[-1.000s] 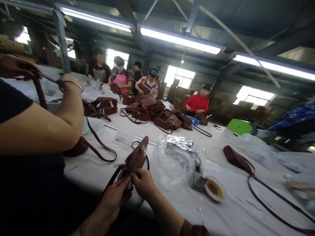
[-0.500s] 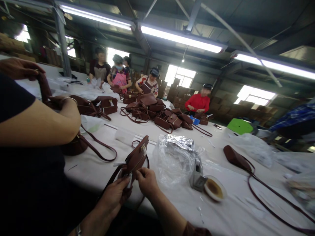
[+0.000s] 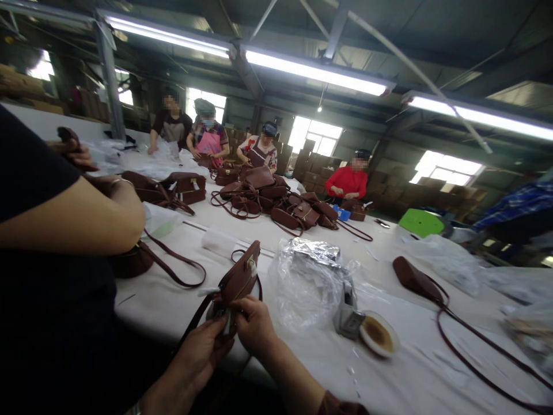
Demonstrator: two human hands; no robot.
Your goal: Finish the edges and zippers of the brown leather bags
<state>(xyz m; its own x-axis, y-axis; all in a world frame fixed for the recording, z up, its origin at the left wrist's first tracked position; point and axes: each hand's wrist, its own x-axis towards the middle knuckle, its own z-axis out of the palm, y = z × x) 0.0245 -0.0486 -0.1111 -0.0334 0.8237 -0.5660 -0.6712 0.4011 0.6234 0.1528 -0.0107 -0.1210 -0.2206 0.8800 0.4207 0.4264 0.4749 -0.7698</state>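
A brown handbag point(image 3: 241, 276) is tilted up on its end at the near table edge, with a metal clasp and a white tag on its side. My left hand point(image 3: 205, 346) grips its lower end, thumb on top beside a whitish piece. My right hand point(image 3: 256, 325) is closed, with thumb and fingers pinched at the bag's lower edge. What exactly lies between those fingertips is hidden. The bag's dark strap hangs down to the left of my hands.
A tape dispenser point(image 3: 349, 314) and clear plastic wrap point(image 3: 298, 288) stand right of the bag, near a round dish point(image 3: 378, 334). Brown handbags point(image 3: 263, 193) are heaped mid-table. A co-worker's arm point(image 3: 99, 216) is close on the left; several people work across the table point(image 3: 242, 227).
My right hand has moved slightly left, closer against the bag and my left hand. The neighbouring co-worker's far hand has lowered with a brown item.
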